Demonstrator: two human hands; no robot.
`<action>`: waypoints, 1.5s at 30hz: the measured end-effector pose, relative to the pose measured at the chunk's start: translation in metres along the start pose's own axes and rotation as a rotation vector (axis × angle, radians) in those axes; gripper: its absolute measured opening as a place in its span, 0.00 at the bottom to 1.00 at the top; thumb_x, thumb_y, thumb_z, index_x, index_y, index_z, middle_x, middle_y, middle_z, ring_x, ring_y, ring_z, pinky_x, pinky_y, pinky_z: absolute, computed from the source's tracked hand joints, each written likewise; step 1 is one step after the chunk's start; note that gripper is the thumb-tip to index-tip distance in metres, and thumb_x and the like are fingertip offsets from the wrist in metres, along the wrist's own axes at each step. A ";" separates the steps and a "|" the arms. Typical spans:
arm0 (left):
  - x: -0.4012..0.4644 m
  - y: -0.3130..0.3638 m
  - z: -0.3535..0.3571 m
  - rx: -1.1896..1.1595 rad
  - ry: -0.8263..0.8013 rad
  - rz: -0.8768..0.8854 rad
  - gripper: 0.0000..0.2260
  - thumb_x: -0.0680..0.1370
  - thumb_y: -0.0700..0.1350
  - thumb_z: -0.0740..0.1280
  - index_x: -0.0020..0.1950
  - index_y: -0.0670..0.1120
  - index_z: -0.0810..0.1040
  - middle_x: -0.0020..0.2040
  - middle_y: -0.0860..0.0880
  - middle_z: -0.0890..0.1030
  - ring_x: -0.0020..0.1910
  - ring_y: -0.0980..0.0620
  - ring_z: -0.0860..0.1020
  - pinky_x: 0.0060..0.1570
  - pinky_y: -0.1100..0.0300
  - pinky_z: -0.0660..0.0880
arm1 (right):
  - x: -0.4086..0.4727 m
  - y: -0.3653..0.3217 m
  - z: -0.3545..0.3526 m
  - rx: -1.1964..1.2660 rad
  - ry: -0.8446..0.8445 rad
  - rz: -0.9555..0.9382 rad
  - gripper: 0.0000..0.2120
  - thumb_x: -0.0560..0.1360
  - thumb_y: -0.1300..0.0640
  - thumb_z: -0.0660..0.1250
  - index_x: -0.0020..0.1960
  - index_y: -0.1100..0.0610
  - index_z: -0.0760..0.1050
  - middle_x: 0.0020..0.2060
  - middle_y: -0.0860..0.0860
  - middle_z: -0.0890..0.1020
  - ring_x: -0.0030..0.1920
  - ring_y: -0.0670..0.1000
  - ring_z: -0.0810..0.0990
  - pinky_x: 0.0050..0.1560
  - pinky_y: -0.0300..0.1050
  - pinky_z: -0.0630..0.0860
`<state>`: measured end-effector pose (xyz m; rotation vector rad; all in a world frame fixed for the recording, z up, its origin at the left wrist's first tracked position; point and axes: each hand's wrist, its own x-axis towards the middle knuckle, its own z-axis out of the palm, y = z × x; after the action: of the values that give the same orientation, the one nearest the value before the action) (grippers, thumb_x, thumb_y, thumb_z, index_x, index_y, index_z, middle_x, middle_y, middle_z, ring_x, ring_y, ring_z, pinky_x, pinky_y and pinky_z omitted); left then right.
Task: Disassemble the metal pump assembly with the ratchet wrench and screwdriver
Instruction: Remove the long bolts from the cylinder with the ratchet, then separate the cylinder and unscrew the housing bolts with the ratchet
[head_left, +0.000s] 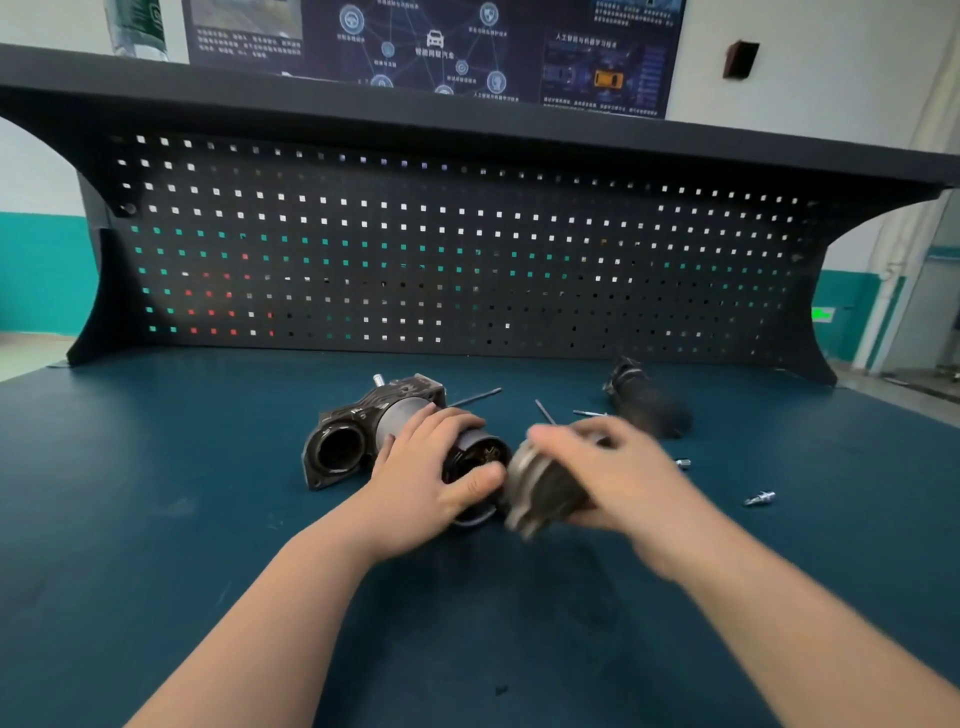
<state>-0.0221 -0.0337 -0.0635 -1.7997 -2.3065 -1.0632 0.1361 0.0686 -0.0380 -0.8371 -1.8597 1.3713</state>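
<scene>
Pump assembly (363, 431) lies lengthwise (open end rightward), left hand (431, 473) gripping.

Dark metal pump assembly (384, 431) on its side on the bench, grey end cap (540, 488) detached beside its open end.

Past your fingers stands a dark pegboard (457, 260) with small square holes, under a black shelf (467, 111). Above that hangs a blue poster (431, 47) on the white wall. Beneath your fingers lies the blue-green bench mat (156, 519). Far right, a green-lit sign (822, 314) glows.
</scene>
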 end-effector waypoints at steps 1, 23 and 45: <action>-0.001 0.001 0.001 -0.022 0.022 -0.006 0.41 0.64 0.77 0.47 0.67 0.53 0.67 0.67 0.59 0.65 0.75 0.54 0.53 0.72 0.44 0.51 | 0.009 -0.002 -0.014 0.159 -0.026 0.013 0.29 0.52 0.40 0.78 0.47 0.53 0.78 0.44 0.53 0.85 0.43 0.52 0.85 0.39 0.49 0.83; 0.000 0.007 0.006 -0.103 0.060 -0.086 0.15 0.75 0.52 0.63 0.61 0.62 0.70 0.65 0.65 0.66 0.73 0.57 0.51 0.71 0.44 0.50 | 0.175 0.073 -0.024 -0.939 0.322 0.069 0.35 0.67 0.36 0.69 0.61 0.60 0.65 0.58 0.58 0.76 0.59 0.61 0.75 0.49 0.50 0.74; -0.005 -0.027 -0.002 0.191 -0.075 -0.180 0.46 0.66 0.45 0.69 0.76 0.56 0.44 0.78 0.53 0.43 0.76 0.48 0.39 0.72 0.44 0.42 | 0.019 0.034 0.080 -0.325 -0.062 -0.215 0.39 0.59 0.34 0.73 0.62 0.44 0.58 0.56 0.46 0.64 0.53 0.45 0.68 0.50 0.40 0.64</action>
<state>-0.0441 -0.0419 -0.0773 -1.6150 -2.5555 -0.7725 0.0635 0.0499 -0.0862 -0.7306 -2.1874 0.9883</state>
